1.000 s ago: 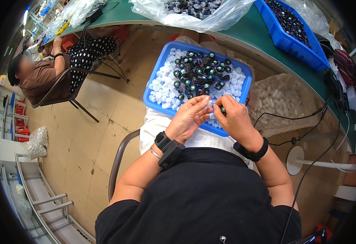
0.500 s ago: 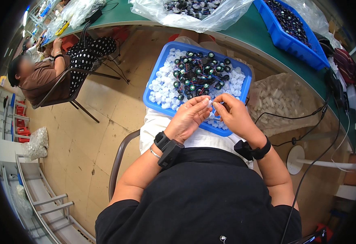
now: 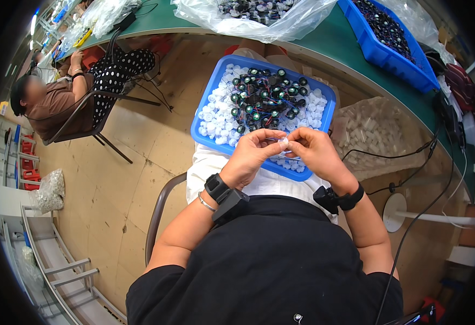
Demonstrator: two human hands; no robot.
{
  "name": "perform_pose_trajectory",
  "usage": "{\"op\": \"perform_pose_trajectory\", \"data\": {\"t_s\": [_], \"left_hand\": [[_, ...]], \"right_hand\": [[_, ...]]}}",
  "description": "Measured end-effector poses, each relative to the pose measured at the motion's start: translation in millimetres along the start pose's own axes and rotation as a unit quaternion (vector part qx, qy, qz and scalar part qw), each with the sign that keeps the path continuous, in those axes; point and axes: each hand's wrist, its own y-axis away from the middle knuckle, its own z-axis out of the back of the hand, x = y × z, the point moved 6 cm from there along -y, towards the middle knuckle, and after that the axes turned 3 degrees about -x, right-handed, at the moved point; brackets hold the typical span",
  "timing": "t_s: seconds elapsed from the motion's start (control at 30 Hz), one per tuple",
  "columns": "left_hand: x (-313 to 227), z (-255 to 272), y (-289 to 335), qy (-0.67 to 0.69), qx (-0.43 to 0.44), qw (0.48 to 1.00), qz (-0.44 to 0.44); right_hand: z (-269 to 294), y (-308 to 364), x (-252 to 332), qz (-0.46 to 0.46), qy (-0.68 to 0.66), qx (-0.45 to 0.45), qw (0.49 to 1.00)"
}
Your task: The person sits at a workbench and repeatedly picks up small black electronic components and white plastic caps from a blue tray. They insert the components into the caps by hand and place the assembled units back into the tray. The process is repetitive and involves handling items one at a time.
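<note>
1. Both forearms come up from the lower edge, bare, elbows bent and spread, converging toward centre.
2. Left hand: back up, fingers curled inward, thumb and fingertips pinched toward the right hand.
3. Right hand: mirrors it, back up, fingers curled, tips meeting the left's.
4. Fingertips of both hands touch at one point, closed in a pinch.
5. Each wrist carries a black strapped band; left also has a thin bracelet.
</note>
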Motion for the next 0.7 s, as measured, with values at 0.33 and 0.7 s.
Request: {"op": "perform_pose_trajectory", "data": {"t_s": [0.33, 0.7], "left_hand": [[-3, 2, -3, -0.076, 0.009, 0.997, -0.028], [-21, -14, 2, -0.28, 0.003, 0.943, -0.179]], "right_hand": [[-8, 3, 12, 0.079, -0.019, -0.025, 0.996], [-7, 1, 0, 0.0, -0.073, -0.03, 0.997]]}}
